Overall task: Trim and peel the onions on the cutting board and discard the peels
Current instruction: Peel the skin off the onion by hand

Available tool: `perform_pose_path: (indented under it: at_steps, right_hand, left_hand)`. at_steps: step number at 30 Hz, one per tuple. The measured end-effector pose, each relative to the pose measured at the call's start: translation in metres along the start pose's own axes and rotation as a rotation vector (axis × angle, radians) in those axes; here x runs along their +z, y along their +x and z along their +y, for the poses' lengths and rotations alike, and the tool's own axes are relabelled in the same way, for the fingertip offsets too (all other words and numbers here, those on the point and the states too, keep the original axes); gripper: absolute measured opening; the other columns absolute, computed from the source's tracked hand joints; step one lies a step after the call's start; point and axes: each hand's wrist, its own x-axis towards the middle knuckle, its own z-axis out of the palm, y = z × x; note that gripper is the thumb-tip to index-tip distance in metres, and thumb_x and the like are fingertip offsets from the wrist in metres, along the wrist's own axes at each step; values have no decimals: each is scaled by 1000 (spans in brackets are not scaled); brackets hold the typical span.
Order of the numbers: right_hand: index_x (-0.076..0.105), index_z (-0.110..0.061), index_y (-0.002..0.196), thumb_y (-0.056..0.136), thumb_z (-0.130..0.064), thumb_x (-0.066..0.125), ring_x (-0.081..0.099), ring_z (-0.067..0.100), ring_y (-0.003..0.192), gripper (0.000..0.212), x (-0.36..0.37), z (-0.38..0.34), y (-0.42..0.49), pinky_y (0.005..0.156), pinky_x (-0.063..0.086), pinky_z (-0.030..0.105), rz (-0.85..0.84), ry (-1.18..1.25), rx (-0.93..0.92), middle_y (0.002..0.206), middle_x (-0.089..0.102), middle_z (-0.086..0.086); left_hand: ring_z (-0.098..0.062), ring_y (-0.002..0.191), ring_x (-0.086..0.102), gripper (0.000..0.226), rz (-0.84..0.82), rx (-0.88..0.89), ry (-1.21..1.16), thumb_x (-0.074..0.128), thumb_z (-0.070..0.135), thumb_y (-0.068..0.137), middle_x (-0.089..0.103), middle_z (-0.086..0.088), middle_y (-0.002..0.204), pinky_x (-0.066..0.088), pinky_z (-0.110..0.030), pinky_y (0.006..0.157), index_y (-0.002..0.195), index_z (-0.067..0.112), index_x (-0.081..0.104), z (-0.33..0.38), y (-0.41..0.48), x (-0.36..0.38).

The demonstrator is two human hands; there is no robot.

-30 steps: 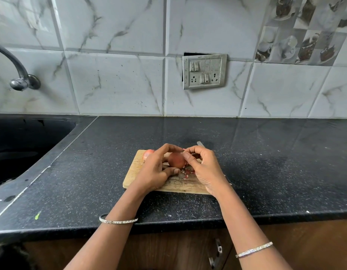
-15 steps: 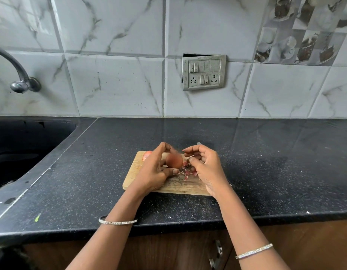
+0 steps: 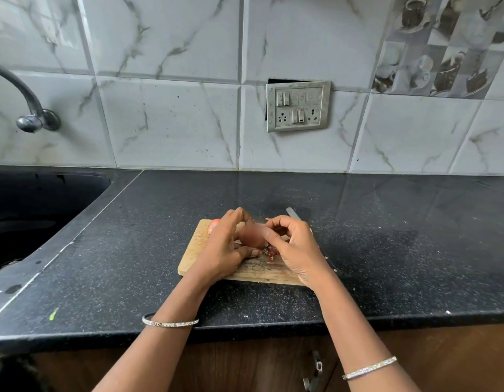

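A small wooden cutting board (image 3: 194,250) lies on the black counter. Above its middle my left hand (image 3: 221,247) grips a reddish-brown onion (image 3: 250,235) between thumb and fingers. My right hand (image 3: 294,244) touches the onion's right side, its fingertips pinching at the skin. A pile of red peel scraps (image 3: 270,251) lies on the board under the onion. A second onion (image 3: 214,225) peeks out behind my left hand at the board's far left corner. A knife's blade tip (image 3: 292,213) shows behind my right hand; the rest is hidden.
The black speckled counter (image 3: 386,250) stretches to the right. A dark sink (image 3: 33,210) with a metal tap (image 3: 27,108) is at the left. A switch and socket plate (image 3: 298,106) is on the tiled wall. Cabinet handle (image 3: 313,372) below the counter's edge.
My right hand drew away from the onion half a second ago and has come back onto its right side. The left hand has kept hold of the onion, turning it slightly.
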Motion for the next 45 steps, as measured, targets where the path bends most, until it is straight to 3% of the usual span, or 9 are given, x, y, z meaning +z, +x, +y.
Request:
perform_pose_path:
  at_steps: [3, 8, 12, 16, 21, 32, 37, 40, 45]
  right_hand:
    - [67, -12, 94, 96, -15, 67, 58, -3, 72, 3, 1, -5, -1, 64, 49, 15, 10, -56, 8, 84, 67, -5]
    - [69, -22, 95, 87, 0, 66, 64, 18, 81, 24, -2, -6, -2, 65, 57, 42, 38, 41, -4, 95, 69, 3]
    - [76, -15, 97, 86, 0, 74, 59, 7, 65, 19, -1, -11, -3, 73, 47, 4, -39, 39, -81, 76, 66, -8]
    - [79, -14, 90, 84, -4, 78, 65, 6, 73, 12, 0, -11, -3, 81, 36, -7, 35, -46, -151, 89, 73, -2]
    - [74, -19, 87, 87, -3, 74, 52, -25, 93, 16, 0, -11, -5, 76, 38, -3, 35, -144, -161, 98, 72, 4]
    - [64, -19, 98, 101, -16, 58, 56, 0, 87, 7, 4, 4, 3, 73, 39, 15, 11, -260, -99, 96, 64, -8]
    - [68, -13, 102, 100, -11, 59, 49, -28, 88, 9, 2, 3, 3, 83, 50, 22, 126, -234, -10, 89, 57, -19]
    - [73, -19, 99, 96, -5, 62, 66, -4, 91, 19, 1, 2, 2, 85, 59, 40, 116, -172, 10, 93, 70, -15]
    - [76, -20, 96, 89, -14, 75, 72, 15, 78, 10, 0, -8, -2, 67, 61, 34, 72, 3, -37, 88, 76, -3]
  left_hand:
    - [-24, 100, 70, 53, 12, -1, -25, 79, -13, 73, 58, -10, 114, 61, -32, 76, 91, 26, 48, 2, 0, 1]
    - [-20, 96, 72, 53, 15, -25, -59, 73, -16, 77, 64, 1, 115, 60, -35, 79, 100, 23, 47, 2, -1, 2]
    - [-18, 72, 62, 51, 13, -52, -64, 69, -15, 80, 66, 6, 116, 51, -34, 63, 103, 23, 46, -2, 0, 1]
    - [-15, 104, 70, 44, 28, -57, -63, 79, -5, 78, 64, 0, 125, 58, -38, 87, 104, 19, 52, -4, 0, 1]
    - [-12, 97, 72, 37, 19, -14, -5, 82, 5, 80, 66, 1, 121, 57, -32, 91, 105, 11, 57, -1, 0, 1]
    - [-22, 102, 71, 38, -29, -26, -71, 73, 2, 84, 65, -2, 116, 58, -42, 94, 115, 16, 56, 1, -2, 1]
    - [-11, 101, 69, 36, -29, -42, -78, 71, -6, 86, 65, 1, 115, 54, -24, 87, 113, 14, 58, 3, -3, 0]
    - [-15, 102, 68, 34, -13, -27, -63, 72, -5, 85, 66, -1, 115, 54, -23, 88, 110, 15, 59, 4, -3, 0]
    - [-17, 99, 69, 34, 7, 14, -47, 74, -4, 84, 68, -5, 112, 54, -22, 84, 110, 11, 58, 2, -2, 0]
